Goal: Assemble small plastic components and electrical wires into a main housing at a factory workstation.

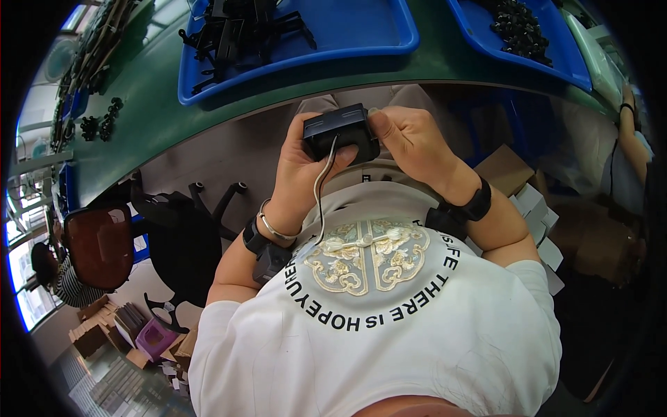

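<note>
**Black box gripped in both hands above the lap**

Nearest the camera, a white shirt (417, 326) with a round embroidered emblem is seen filling the lower frame. Just beyond it, a small black box (342, 131) is held between both hands, close to the chest and short of the table edge. The left hand (295, 167) is wrapped around the box from its 8 o'clock side, fingers curled closed on the casing, with a thin white cable (321, 187) trailing down from the box past the palm. The right hand (410, 139) is closed on the box from 3 o'clock, its thumb pressed on the top corner. Dark bands are worn on both wrists.

Farther off, at 12 o'clock, a green table (167, 104) is seen, and on it a blue tray (361, 35) loaded with black brackets. A second blue tray (479, 28) holding small black parts is placed at 1 o'clock. At 9 o'clock, a black office chair (180, 222) is visible on the floor.
</note>
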### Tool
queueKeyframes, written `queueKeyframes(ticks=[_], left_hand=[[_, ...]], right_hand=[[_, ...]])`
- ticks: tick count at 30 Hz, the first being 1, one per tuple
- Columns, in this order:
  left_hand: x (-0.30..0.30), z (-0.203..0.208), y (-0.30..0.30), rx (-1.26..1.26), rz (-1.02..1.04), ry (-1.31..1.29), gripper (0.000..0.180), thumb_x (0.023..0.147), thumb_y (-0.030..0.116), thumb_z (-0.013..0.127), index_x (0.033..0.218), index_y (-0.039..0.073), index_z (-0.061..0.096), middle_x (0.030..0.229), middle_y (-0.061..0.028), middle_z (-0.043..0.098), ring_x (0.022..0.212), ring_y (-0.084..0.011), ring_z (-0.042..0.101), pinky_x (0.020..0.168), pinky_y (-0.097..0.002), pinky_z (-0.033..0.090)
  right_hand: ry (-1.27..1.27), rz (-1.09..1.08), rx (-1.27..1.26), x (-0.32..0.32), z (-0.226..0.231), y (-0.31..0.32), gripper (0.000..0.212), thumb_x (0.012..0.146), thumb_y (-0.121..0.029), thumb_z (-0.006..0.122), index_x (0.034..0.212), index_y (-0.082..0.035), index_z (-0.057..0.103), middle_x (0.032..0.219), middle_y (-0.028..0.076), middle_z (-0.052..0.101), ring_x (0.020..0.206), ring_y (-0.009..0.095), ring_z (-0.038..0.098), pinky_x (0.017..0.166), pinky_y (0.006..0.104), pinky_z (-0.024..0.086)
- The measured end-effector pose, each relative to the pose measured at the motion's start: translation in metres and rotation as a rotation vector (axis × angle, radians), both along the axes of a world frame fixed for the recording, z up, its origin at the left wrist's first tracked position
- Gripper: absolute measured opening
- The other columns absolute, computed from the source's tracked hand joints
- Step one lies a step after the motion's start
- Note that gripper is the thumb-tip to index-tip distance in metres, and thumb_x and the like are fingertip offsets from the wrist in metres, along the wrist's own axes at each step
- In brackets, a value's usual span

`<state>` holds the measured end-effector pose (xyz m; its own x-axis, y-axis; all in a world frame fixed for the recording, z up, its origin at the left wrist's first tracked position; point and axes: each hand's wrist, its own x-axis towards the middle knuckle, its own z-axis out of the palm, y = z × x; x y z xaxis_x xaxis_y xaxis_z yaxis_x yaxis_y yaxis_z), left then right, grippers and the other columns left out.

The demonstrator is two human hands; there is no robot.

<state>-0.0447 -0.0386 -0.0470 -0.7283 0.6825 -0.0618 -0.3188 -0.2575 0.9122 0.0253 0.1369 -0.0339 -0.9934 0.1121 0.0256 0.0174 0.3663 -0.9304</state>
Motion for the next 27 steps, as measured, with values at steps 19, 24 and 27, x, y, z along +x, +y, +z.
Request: queueKeyframes(ticks=[19,24,27], left_hand=[[-0.003,0.001,0.004,-0.084,-0.024,-0.207,0.036,0.077,0.003,0.069,0.106,0.003,0.047,0.099,-0.0048,0.058,0.09,-0.0102,0.056,0.078,-0.0243,0.048],[0.003,0.001,0.002,-0.07,0.041,-0.034,0.035,0.077,0.001,0.069,0.103,0.004,0.047,0.097,-0.0035,0.058,0.086,-0.0084,0.056,0.074,-0.0215,0.049],[-0.001,0.002,0.003,-0.066,0.038,-0.062,0.034,0.077,0.0,0.069,0.103,0.005,0.046,0.096,-0.0028,0.058,0.086,-0.0079,0.056,0.072,-0.0203,0.049]], right_hand=[[0.101,-0.031,-0.128,0.013,0.0,0.006,0.019,0.091,-0.018,0.055,0.097,-0.001,0.054,0.078,0.004,0.057,0.066,0.009,0.049,0.059,0.0215,0.041],[-0.09,0.043,0.082,0.009,-0.001,0.01,0.028,0.092,-0.028,0.053,0.096,0.0,0.056,0.073,0.001,0.054,0.065,0.007,0.046,0.056,0.0212,0.038],[0.095,-0.056,-0.074,0.012,0.0,0.004,0.032,0.093,-0.032,0.052,0.09,0.0,0.056,0.067,0.001,0.05,0.062,0.008,0.045,0.055,0.0213,0.038]])
